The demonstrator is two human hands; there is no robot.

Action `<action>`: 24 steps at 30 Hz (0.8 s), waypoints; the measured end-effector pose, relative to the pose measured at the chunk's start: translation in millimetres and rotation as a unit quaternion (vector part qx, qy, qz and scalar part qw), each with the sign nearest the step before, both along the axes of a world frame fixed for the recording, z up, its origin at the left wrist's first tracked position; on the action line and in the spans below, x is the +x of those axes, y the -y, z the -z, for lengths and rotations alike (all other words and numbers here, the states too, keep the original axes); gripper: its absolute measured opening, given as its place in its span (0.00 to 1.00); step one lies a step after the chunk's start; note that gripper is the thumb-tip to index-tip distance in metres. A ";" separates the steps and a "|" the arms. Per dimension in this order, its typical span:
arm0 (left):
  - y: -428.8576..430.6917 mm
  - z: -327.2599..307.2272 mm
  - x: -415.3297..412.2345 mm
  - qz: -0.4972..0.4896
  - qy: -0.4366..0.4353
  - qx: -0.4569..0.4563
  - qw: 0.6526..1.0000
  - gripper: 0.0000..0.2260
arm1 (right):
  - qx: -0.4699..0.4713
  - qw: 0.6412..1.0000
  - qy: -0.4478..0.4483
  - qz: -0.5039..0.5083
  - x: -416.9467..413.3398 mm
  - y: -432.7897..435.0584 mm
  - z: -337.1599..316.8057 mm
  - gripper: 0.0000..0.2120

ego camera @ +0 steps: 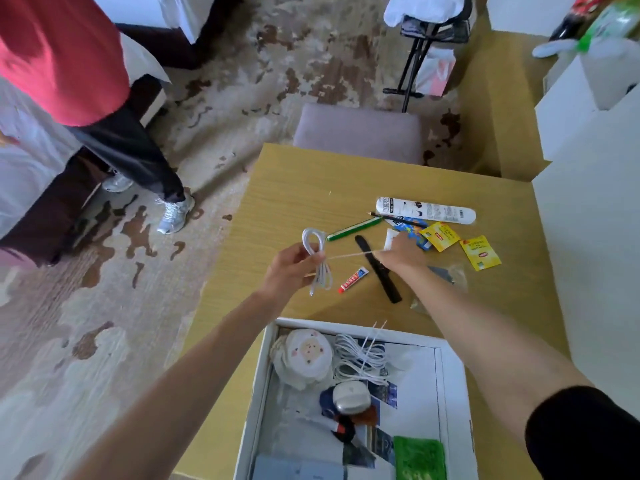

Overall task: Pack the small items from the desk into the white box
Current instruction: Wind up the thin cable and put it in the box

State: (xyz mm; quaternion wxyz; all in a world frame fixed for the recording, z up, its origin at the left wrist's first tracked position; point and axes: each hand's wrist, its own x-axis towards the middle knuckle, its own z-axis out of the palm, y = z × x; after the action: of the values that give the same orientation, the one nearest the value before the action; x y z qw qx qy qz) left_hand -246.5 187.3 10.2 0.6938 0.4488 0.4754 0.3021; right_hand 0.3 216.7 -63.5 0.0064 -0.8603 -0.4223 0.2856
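a: what have we got in our left hand (292, 268)?

b: a coiled white cable (317, 261), fingers wrapped around the middle of the bundle, held up above the worktop (287, 188). its loop stands over our fist and the loose end hangs below.

a: and our right hand (403, 251)?

b: it's pinched on a thin pale tie (349, 255) that runs taut from the bundle across to it. we can't tell how the fingertips sit, they face away from us.

a: where's the white box (258, 393)?

b: at the near edge of the worktop, open, right under our forearms. inside we see a round cloth pouch with a sheep face (306, 355), another white cable bundle (362, 360), a small white oval case (350, 397), a green pad (419, 457) in the near right corner, and some dark bits too blurred to name.

a: what lies outside the box?

b: a small red-and-white tube (353, 279) just beside the hanging cable, a black strap (379, 271) passing under our right wrist, a green pencil (353, 229), a long white tube (426, 210) at the far side, two yellow tea sachets (479, 252), a blue packet (412, 232) partly under our right hand, and a clear bag (450, 275) to the right of the arm.

a: anyone else around?

b: a person in a red top (59, 53) stands on the carpet to the left, well apart from the worktop.
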 end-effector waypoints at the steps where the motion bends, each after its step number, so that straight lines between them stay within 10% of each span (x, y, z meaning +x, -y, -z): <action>1: 1.9 -1.5 -4.1 -0.011 0.014 -0.009 1.000 0.07 | -0.002 1.000 0.006 0.010 -0.8 -0.1 4.0 0.38; 11: 12.6 -4.3 -28.1 0.012 0.037 -0.012 0.999 0.13 | 0.098 0.985 -0.130 0.054 3.6 41.3 -30.9 0.13; 17: 32.1 -9.7 -25.9 0.068 0.066 0.012 0.995 0.17 | 0.276 0.935 -0.218 0.040 -11.2 154.1 -95.6 0.15; 24: 60.4 -15.7 -28.7 0.085 0.100 0.037 0.991 0.09 | 0.203 0.948 -0.244 -0.027 -48.4 251.2 -105.4 0.18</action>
State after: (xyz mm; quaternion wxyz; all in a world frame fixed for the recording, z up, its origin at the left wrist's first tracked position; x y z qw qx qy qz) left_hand -275.2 126.9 25.8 0.7440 0.4807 0.3522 0.3024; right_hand -48.2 -34.5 41.9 0.2761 -0.7332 -0.4799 0.3948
